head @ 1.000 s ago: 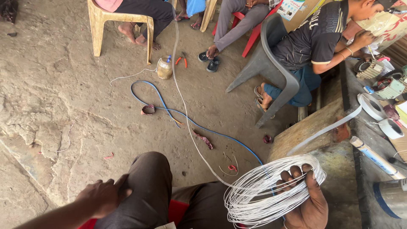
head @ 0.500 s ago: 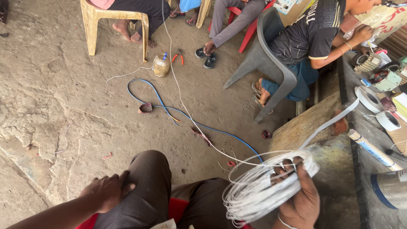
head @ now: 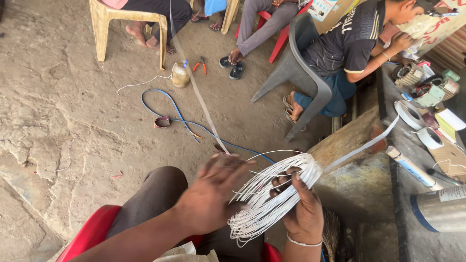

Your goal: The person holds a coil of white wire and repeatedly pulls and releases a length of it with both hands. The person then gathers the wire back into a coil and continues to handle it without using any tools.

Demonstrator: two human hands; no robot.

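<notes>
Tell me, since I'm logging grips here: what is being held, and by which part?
The right hand holds a coil of white wire by its right side, fingers hooked through the loop. The left hand rests against its left edge.

Workshop floor and bench clutter

Blue cable (head: pixel 167 104) at ten o'clock; grey chair (head: pixel 296 73) at one; tape rolls (head: pixel 410 115) at three.

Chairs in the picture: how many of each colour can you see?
Tan chair: 1
Grey chair: 1
Red chairs, one by the grey chair and one under the person with the white wire coil: 2
Total: 4
</notes>
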